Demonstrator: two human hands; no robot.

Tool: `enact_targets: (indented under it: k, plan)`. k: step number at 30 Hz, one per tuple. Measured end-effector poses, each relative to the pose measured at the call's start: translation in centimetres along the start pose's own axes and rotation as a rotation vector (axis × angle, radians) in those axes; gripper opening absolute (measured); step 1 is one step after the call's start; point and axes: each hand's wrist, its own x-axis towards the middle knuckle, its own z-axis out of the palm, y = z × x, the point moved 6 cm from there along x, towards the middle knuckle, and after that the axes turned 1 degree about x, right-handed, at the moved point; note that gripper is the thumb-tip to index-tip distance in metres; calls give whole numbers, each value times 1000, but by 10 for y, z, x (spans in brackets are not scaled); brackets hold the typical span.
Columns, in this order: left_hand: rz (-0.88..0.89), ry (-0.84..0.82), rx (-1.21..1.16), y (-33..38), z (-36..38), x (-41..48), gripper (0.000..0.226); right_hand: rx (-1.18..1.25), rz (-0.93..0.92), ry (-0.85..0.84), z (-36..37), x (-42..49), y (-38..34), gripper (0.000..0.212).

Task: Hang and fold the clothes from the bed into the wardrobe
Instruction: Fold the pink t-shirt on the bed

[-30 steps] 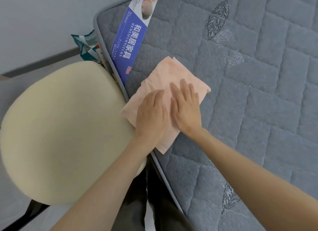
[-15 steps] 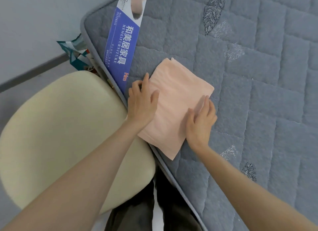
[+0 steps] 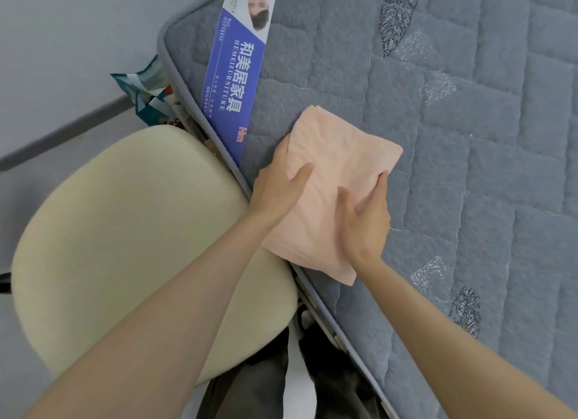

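Note:
A folded peach-pink cloth (image 3: pixel 337 165) lies at the near-left edge of the grey quilted mattress (image 3: pixel 469 137). My left hand (image 3: pixel 278 184) grips its left side, thumb on top and fingers tucked under the fold. On the cloth's right side, my right hand (image 3: pixel 364 218) holds it the same way: thumb on top, fingers curled around the edge. The cloth's near corner hangs slightly over the mattress edge. No wardrobe is in view.
A cream round seat (image 3: pixel 134 246) stands close against the bed on the left. A blue furniture label (image 3: pixel 234 81) lies on the mattress corner. A patterned teal bag (image 3: pixel 147 96) sits between bed and wall. My dark trousers (image 3: pixel 272 387) show below.
My hands went from pressing flat on the cloth's middle to its two sides. Now both grip its edges, with the fingers slipped under.

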Motion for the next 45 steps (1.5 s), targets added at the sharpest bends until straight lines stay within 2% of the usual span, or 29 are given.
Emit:
enact_targets:
  k: [8, 14, 19, 23, 33, 40, 45]
  plan:
    - [6, 222, -299, 4, -19, -80, 61, -14, -223, -128, -47, -31, -24, 69]
    - [-37, 436, -464, 0, -31, -187, 68, -15, -444, -283, -87, -88, -39, 68]
    - [-104, 575, -547, -6, -36, -292, 65, -59, -580, -462, -114, -158, -42, 64]
    - [-178, 680, -621, -18, -37, -383, 66, -104, -648, -638, -124, -224, -38, 64]
    - [-435, 1083, -746, -66, -19, -625, 59, -226, -926, -1088, -137, -419, -14, 62]
    - [-588, 1411, -812, -91, 24, -817, 58, -264, -1189, -1298, -164, -583, 35, 60]
    - [-694, 1598, -746, -98, 43, -965, 56, -253, -1260, -1486, -193, -714, 78, 59]
